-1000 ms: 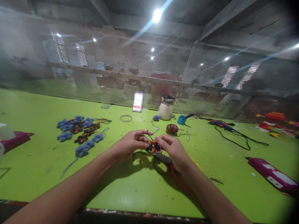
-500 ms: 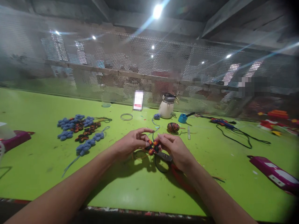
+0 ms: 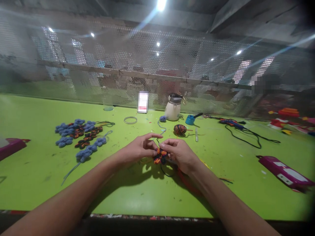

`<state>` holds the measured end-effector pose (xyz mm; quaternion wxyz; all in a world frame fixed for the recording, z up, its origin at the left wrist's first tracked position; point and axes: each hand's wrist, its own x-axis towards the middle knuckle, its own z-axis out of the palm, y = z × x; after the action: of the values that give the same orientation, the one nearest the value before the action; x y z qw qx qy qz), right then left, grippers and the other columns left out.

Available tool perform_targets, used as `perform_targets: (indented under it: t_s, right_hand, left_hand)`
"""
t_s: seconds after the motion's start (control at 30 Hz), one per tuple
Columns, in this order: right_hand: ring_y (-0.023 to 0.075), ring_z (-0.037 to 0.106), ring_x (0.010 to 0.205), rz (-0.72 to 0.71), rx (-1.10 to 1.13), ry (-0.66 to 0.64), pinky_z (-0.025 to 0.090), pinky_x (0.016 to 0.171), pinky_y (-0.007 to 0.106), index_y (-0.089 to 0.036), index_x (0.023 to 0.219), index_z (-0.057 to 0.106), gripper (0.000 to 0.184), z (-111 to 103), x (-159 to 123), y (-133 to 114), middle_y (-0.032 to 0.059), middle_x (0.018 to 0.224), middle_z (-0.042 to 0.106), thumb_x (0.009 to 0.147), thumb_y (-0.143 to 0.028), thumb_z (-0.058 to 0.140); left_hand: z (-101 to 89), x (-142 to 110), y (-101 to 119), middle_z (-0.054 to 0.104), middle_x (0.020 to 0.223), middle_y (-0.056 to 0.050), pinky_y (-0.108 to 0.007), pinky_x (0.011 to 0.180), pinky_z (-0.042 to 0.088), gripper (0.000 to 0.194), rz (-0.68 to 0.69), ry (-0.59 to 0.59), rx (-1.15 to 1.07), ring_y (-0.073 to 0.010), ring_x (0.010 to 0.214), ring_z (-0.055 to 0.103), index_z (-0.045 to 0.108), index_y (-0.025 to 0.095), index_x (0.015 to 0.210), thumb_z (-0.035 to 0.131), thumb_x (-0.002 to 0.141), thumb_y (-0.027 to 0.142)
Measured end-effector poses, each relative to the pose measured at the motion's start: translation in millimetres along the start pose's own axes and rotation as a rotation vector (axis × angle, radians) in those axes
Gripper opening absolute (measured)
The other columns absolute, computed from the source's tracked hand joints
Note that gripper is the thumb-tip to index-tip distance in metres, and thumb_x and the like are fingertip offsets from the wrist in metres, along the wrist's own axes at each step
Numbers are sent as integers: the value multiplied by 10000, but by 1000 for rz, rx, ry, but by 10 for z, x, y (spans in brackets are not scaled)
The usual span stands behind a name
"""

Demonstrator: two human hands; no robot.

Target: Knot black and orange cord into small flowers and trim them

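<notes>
Between both hands is a small yarn flower (image 3: 159, 156) with orange, red and black petals. My left hand (image 3: 140, 148) pinches its left edge between thumb and fingers, index finger stretched out above. From the right, my right hand (image 3: 180, 154) grips the flower's upper right side with thumb and index finger. A dark yarn end rises from the flower, and another curls onto the table below it. Under my right hand and forearm lies an orange-handled tool (image 3: 187, 183), mostly hidden. Beyond the hands sits a ball of orange-and-black yarn (image 3: 179, 129).
On the green table (image 3: 118, 196), blue yarn flowers (image 3: 83, 154) and dark orange-black ones (image 3: 82, 143) lie at left. A jar (image 3: 173, 109), a lit phone (image 3: 143, 102), a ring (image 3: 130, 120) and a blue pot-shaped item (image 3: 190, 119) stand behind. A purple power strip (image 3: 283, 172) is at right.
The view has shifted slightly, so the table items sit a little further left and higher. The flower has tilted between my fingers, and the metal tool part below it is now mostly covered.
</notes>
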<state>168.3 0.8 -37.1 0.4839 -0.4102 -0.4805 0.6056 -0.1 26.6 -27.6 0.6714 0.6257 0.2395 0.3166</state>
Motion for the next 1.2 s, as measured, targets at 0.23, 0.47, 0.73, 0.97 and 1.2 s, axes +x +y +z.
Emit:
perform_targets:
  t_s: [0.23,0.47,0.73,0.97,1.2]
  right_hand:
    - [95,503,465,15,48,17,392,482,245,-140,688,594,267,-11,35,26,1,578,589,680,-391,686]
    - [114,517,529,-78,125,116,396,514,242,-132,722,634,336,29,18,-45,27,618,601,729,-468,616]
    - [119,524,607,-252,-215,110,396,593,249,-141,750,665,208,78,-20,-54,17,674,644,681,-336,688]
    - [102,494,568,-213,-195,12,377,570,244,-135,759,655,200,3,4,-24,7,642,614,735,-334,645]
    - [117,527,603,-181,-49,-39,403,582,257,-140,751,643,212,-88,70,36,12,664,601,710,-346,673]
  left_hand:
    - [14,-13,24,583,766,-21,-294,659,397,483,-5,22,52,-131,684,543,497,161,1149,639,690,117]
    - [-52,11,3,574,797,-25,-292,623,437,516,160,253,-4,-143,687,557,468,192,1173,652,693,150]
    - [-43,14,25,618,813,-55,-279,654,443,352,116,282,-88,-156,747,575,550,170,1066,637,738,262]
    - [-99,31,-45,659,811,-100,-255,645,443,273,30,236,-209,-148,713,587,640,109,916,520,824,336]
    - [-158,41,-92,658,727,-82,-210,571,416,128,-103,131,-171,-122,637,595,626,99,772,638,737,222]
